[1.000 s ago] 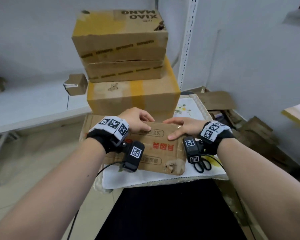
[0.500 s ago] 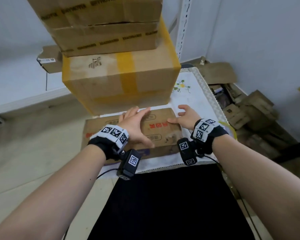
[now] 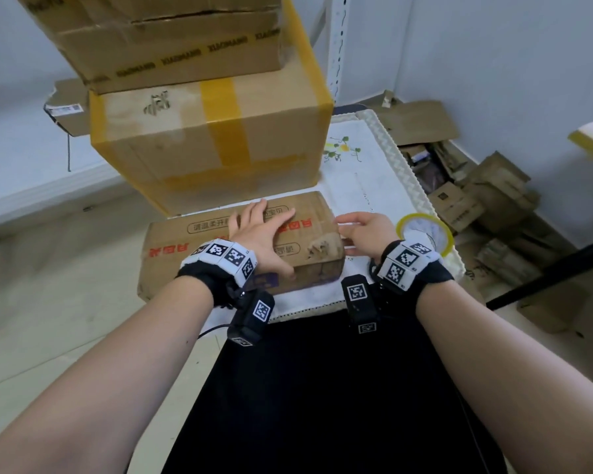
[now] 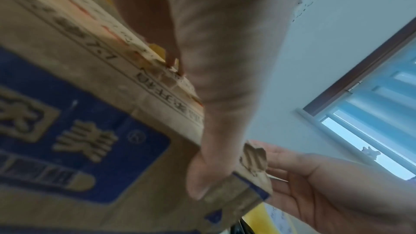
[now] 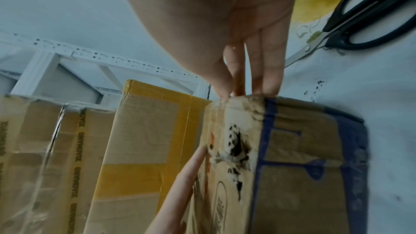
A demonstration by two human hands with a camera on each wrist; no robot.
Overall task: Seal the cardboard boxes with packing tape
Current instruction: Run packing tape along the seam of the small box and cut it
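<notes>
A white cloth with a small flower print (image 3: 360, 172) covers the worktop, in a room with pale walls and flat brown cardboard scraps (image 3: 486, 200) on the floor, past the right hand.

The left hand (image 3: 261, 234) lies flat and spread on top of the low brown cardboard box with red writing (image 3: 199, 241). Its fingers are straight and press down, and the thumb hooks over the near edge. The right hand (image 3: 367, 230) sits just beside the box's torn right end, fingers loose and straight. In the right wrist view the fingertips (image 5: 268, 84) touch the top corner of that end. It holds nothing.

A moment ago both hands lay on top of the box. Now the right hand has slid off to the end, and the box looks pushed a bit to the left. The head has also tipped down, so the roll of yellow packing tape (image 3: 425, 230) shows just behind the right hand. The black-handled scissors (image 5: 360, 19) lie close by it too.

The flaps look shut, though the view is blurry. I think the tape comes next.

Past the left hand stands a stack of bigger brown boxes with yellow tape (image 3: 213, 145).
</notes>
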